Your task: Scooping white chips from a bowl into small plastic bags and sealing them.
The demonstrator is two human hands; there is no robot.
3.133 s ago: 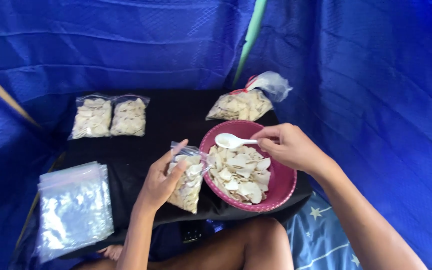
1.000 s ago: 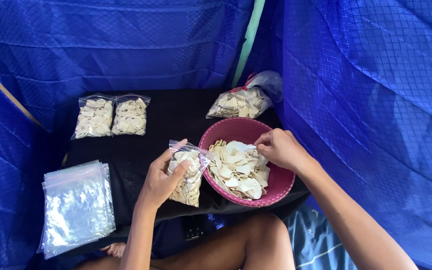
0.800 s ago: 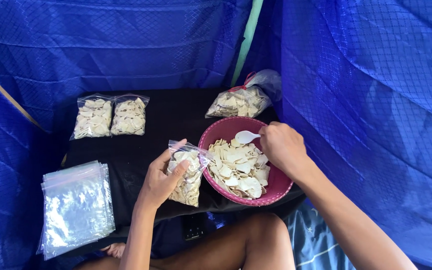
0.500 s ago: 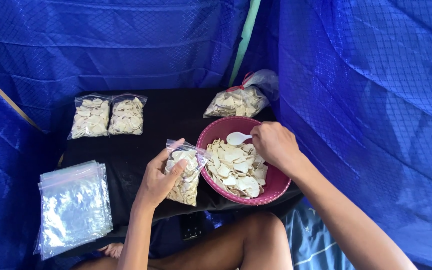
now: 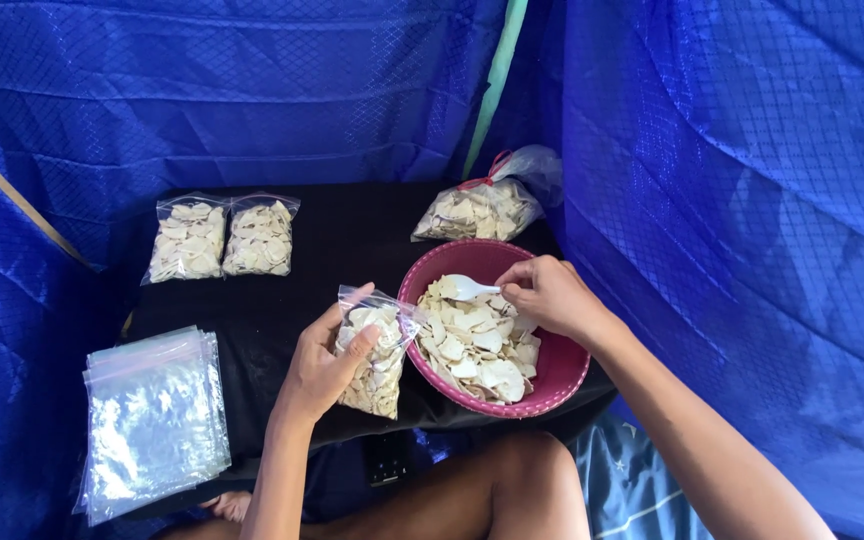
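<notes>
My left hand (image 5: 320,365) grips a small clear zip bag (image 5: 377,352) partly filled with pale dried slices, its open mouth tilted toward a pink bowl (image 5: 564,372). The bowl holds a heap of the same pale slices (image 5: 477,340). My right hand (image 5: 550,295) holds a white plastic spoon (image 5: 467,288) over the bowl's far side, its scoop pointing left toward the bag.
Two filled zip bags (image 5: 220,238) lie side by side at the back left of the black table (image 5: 352,240). A larger tied bag of slices (image 5: 482,205) sits behind the bowl. A stack of empty clear zip bags (image 5: 152,420) lies at the left. Blue tarpaulin walls surround everything.
My right hand lifted the spoon out of the slices in the bowl and brought it left toward the bag. The left hand has kept hold of the bag.
</notes>
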